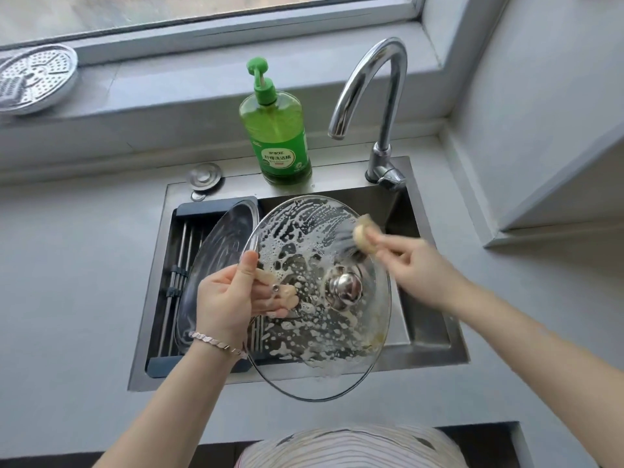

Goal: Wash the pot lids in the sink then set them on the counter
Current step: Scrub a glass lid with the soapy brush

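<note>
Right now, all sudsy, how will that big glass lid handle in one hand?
Probably slippery: foam covers the glass lid, and the left hand grips only its rim. Likely fragile: clear glass over a steel sink. It may tilt about that one-sided grip.

This is a home kitchen, seen at its washing-up corner. A stainless steel sink (pixel 143 332) is set into a plain grey table (pixel 67 282). A chrome swan-neck tap (pixel 381 96) rises from its back rim, with a green pump bottle of dish soap (pixel 277 130) standing beside it. A slatted drain rack (pixel 179 251) sits in the sink's left part, and a metal sink plug (pixel 205 176) lies at the back left corner. A glass pot lid (pixel 320 332) covered in suds and a pale sponge (pixel 364 236) speak of dishwashing — so does the perforated steamer plate (pixel 33 79) on the ledge (pixel 169 86) under the window (pixel 236 18).
</note>
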A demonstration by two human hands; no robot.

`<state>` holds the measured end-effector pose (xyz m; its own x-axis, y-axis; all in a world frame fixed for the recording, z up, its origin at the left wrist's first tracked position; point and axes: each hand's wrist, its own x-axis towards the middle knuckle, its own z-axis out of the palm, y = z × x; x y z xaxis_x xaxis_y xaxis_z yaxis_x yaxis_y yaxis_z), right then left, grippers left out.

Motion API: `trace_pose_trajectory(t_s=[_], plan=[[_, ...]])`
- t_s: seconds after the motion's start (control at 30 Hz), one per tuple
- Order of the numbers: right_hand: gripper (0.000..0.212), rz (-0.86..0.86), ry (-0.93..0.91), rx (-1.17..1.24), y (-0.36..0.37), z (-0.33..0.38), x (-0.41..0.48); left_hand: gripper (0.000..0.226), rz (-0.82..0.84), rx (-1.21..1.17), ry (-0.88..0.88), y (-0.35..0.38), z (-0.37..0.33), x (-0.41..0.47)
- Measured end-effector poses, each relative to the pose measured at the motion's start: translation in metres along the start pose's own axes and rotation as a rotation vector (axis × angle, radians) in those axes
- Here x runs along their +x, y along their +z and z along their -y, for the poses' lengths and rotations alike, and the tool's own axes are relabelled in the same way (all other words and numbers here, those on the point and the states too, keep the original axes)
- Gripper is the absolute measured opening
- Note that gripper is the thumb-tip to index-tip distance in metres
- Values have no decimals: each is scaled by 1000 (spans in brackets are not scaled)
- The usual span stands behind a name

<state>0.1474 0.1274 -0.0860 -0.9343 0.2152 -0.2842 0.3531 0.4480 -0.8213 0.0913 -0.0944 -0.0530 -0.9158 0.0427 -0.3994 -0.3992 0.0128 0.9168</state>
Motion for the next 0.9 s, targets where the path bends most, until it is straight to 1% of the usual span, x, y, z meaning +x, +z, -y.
trace_pose_trajectory(t_s=[0.03,0.1,0.17,0.2,0.23,0.3,0.33,0.4,0.47,0.5,0.53,0.6,0.63,0.73,0.77,0.87,0.9], plan=[[39,-51,64,-13,-5,-6,8,37,6,-3,0,0,1,-1],[40,-56,59,-17,-2,-3,4,37,12,-12,6,0,1,0],[41,64,-23,44,12,5,-15,36,-1,-31,3,-2,2,1],[41,113,-29,45,14,8,-20,36,-7,-40,3,-4,1,2],[41,101,-10,26,11,5,-18,36,-7,-44,4,-6,1,3],[40,-23,81,12,1,-14,-3,38,-3,-43,10,-8,2,2],[40,-49,115,-4,-1,-17,1,39,-1,-45,17,-8,2,2],[40,-20,52,0,4,-12,-5,41,-3,-52,31,-9,1,5],[43,69,14,38,11,-5,-17,43,-10,-75,34,-12,-1,7],[42,62,14,23,10,-8,-16,43,-8,-93,34,-13,-2,8],[41,14,33,7,5,-13,-12,43,-2,-110,35,-14,-3,8],[41,-64,129,22,0,-23,0,44,11,-121,45,-14,-4,8],[41,-65,114,32,2,-23,0,45,13,-116,54,-13,-4,9],[43,60,14,47,13,-12,-14,46,-27,-123,48,-14,-6,13],[42,63,7,35,12,-11,-13,45,-41,-138,34,-15,-6,14],[42,-76,107,36,4,-21,-1,45,-67,-146,9,-16,-4,14],[42,-70,101,44,7,-18,-3,45,-71,-139,11,-15,-4,15]])
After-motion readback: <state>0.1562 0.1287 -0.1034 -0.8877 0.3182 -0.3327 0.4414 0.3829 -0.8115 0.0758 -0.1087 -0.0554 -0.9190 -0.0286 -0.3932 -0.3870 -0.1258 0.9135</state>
